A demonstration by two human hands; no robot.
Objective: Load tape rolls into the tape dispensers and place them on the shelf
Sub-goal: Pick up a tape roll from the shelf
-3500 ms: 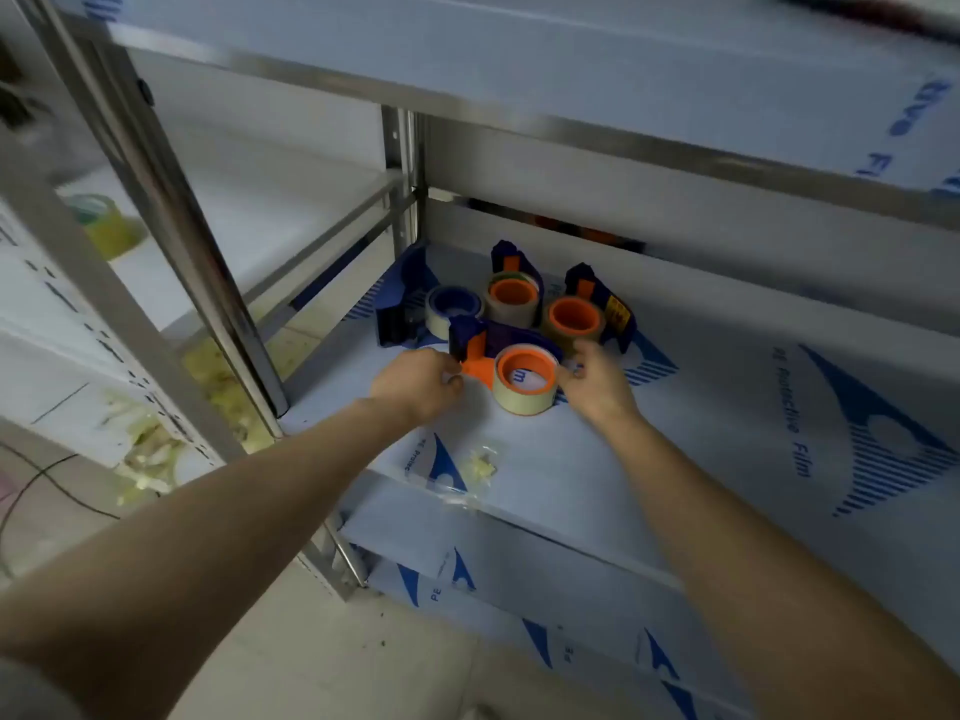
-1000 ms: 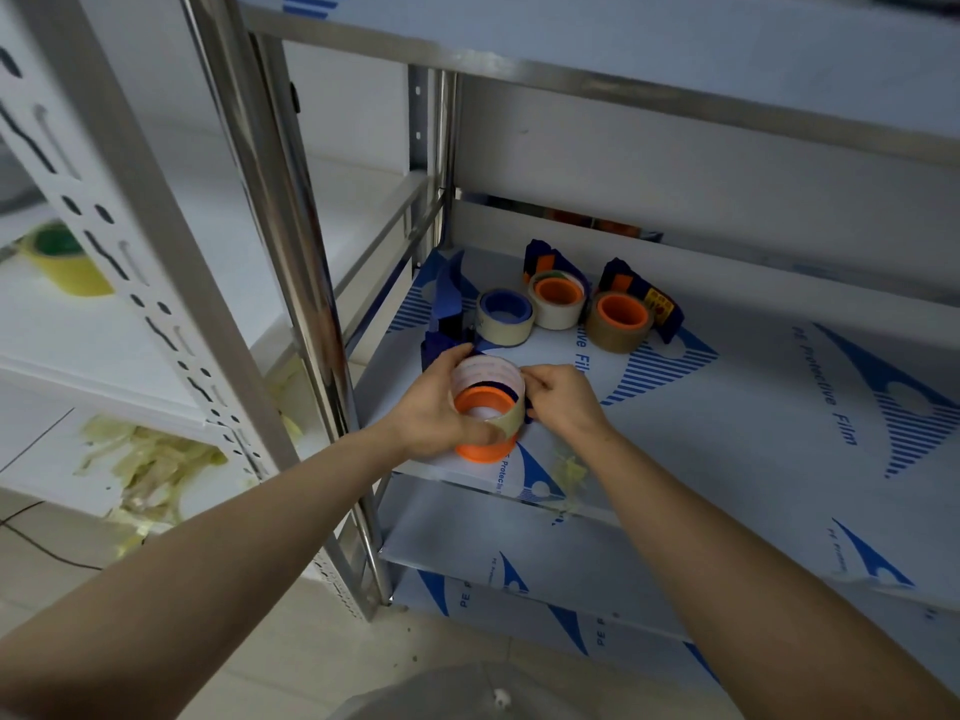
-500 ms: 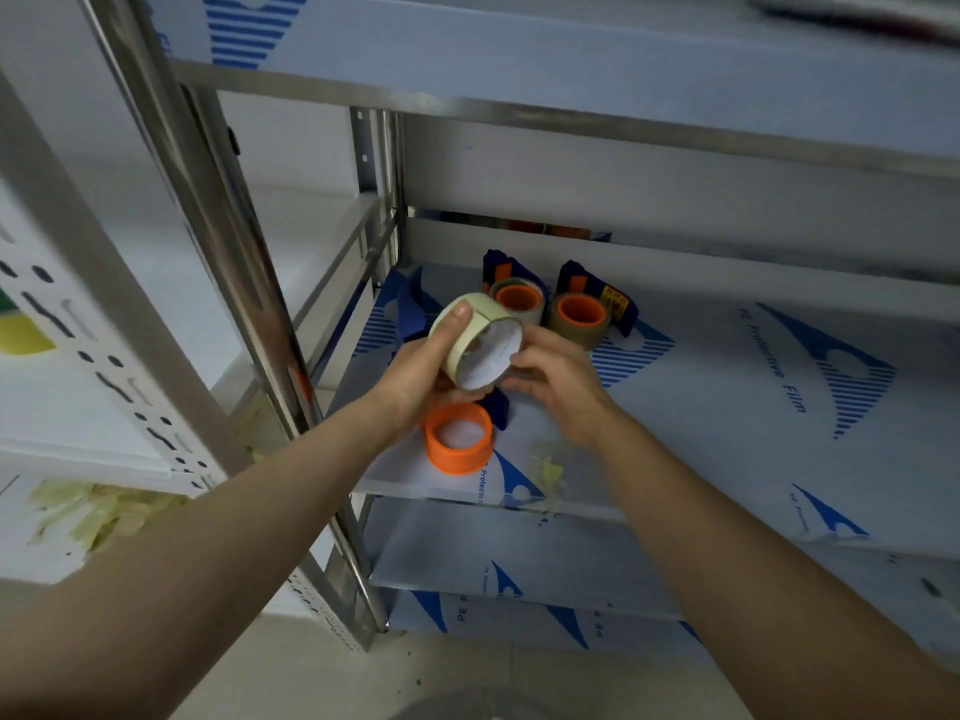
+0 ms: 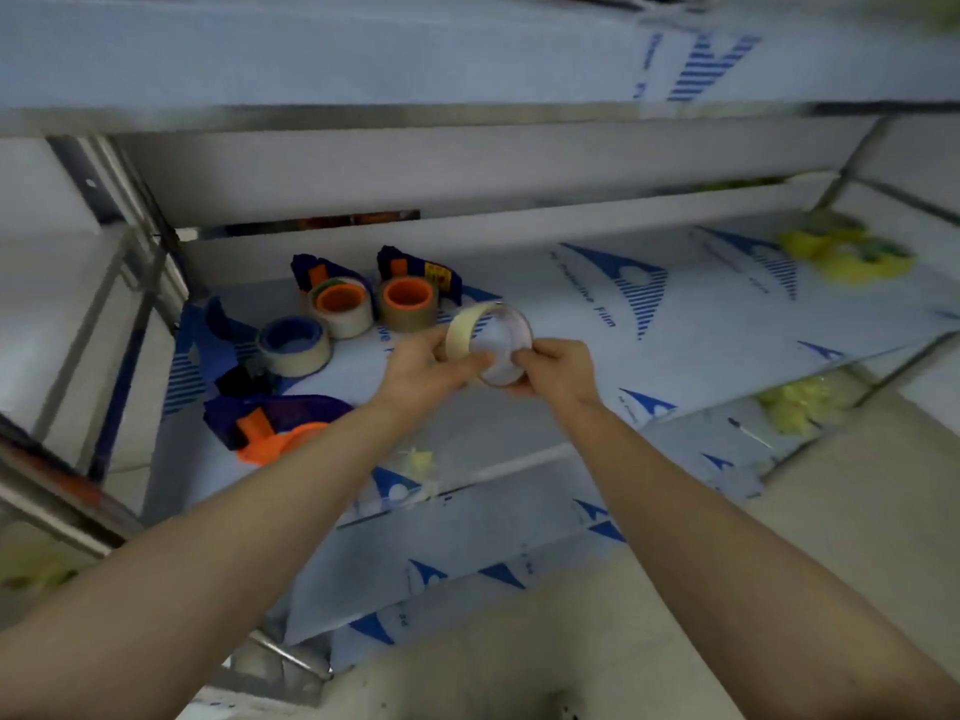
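Observation:
Both hands hold a pale tape roll [image 4: 485, 335] above the shelf [image 4: 649, 330], its open core facing me. My left hand [image 4: 426, 368] grips its left side and my right hand [image 4: 558, 368] pinches its lower right edge. A blue dispenser with an orange core [image 4: 270, 426] lies without a roll at the shelf's front left, partly behind my left forearm. Further back stand a loaded blue-core dispenser [image 4: 291, 345] and two loaded orange-core dispensers [image 4: 343, 304] [image 4: 410, 298].
A steel upright [image 4: 67, 491] stands at the left. The upper shelf [image 4: 467, 59] overhangs close above. Yellow tape rolls [image 4: 847, 252] sit at the far right of the shelf. Crumpled tape scraps [image 4: 421, 462] lie near the front edge, and more [image 4: 795, 402] lie lower right.
The tape roll has come off the orange core and moved right and up in both hands. The empty dispenser stays on the shelf at the left. The view has swung right.

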